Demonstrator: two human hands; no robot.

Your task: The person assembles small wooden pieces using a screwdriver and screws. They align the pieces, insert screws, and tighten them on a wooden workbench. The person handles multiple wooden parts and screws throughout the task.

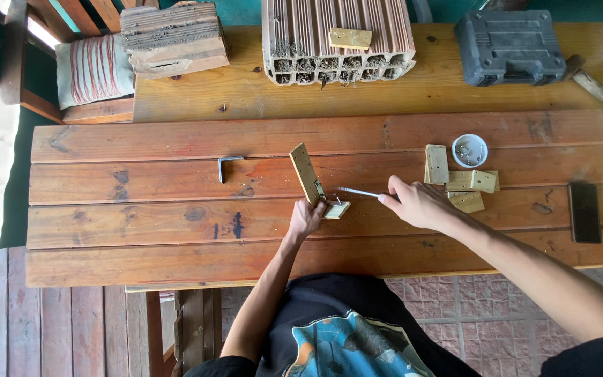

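Hands at mid-table: left hand (306, 218) grips hinged wooden pieces (313, 183) near the front edge; right hand (417, 202) pinches a thin tool (359, 191) pointed toward them.

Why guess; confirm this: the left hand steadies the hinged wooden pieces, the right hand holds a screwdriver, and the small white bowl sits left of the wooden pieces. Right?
Not quite. The head view shows the small white bowl to the right of the hinged wooden pieces, not left. The left hand steadies them and the right hand holds the screwdriver.
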